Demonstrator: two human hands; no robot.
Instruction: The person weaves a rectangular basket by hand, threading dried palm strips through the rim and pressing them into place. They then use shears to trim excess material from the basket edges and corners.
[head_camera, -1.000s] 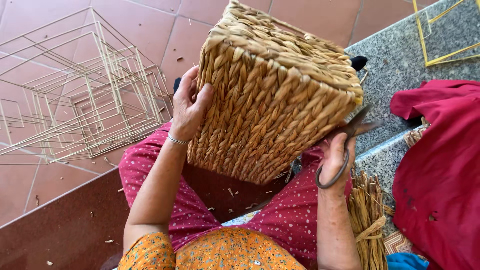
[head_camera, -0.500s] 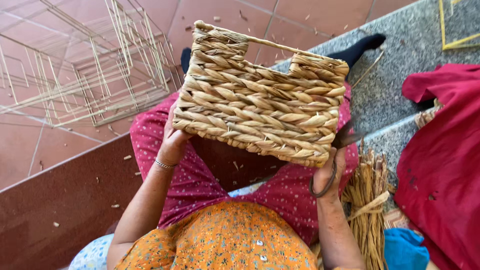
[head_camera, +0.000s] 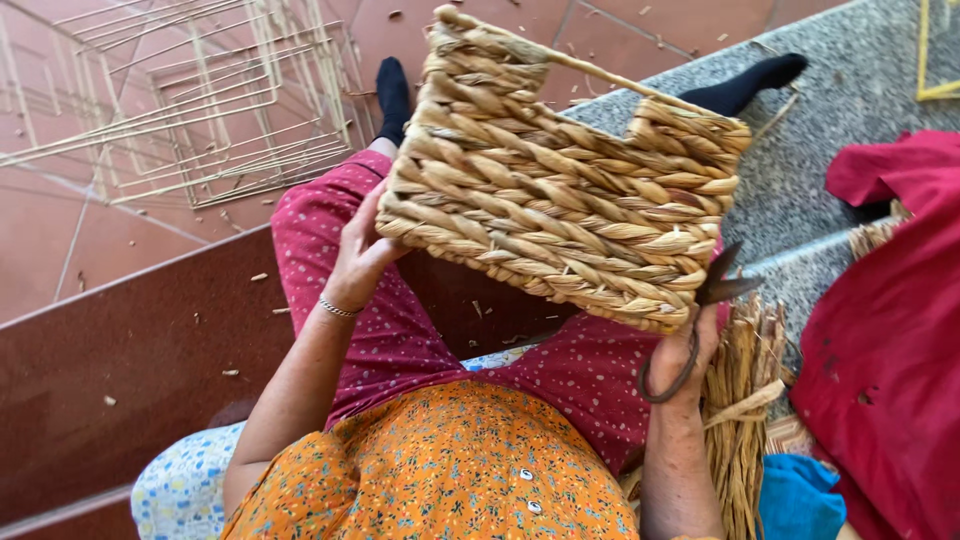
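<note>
A woven straw basket (head_camera: 570, 200) with a handle cut-out in its top edge is held up over my lap, its side turned toward me. My left hand (head_camera: 362, 250) grips its lower left corner, a bracelet on the wrist. My right hand (head_camera: 684, 352) supports the lower right corner and also holds dark scissors (head_camera: 700, 315), blades pointing up past the basket's edge.
Thin metal wire frames (head_camera: 200, 110) lie stacked on the red tiled floor at upper left. A bundle of dried straw (head_camera: 740, 400) sits by my right side. Red cloth (head_camera: 890, 330) and a blue cloth (head_camera: 800, 495) lie on the grey stone step at right.
The basket has been turned, from its bottom tilted toward me to its side panel and handle opening showing. Both hands kept their hold.
</note>
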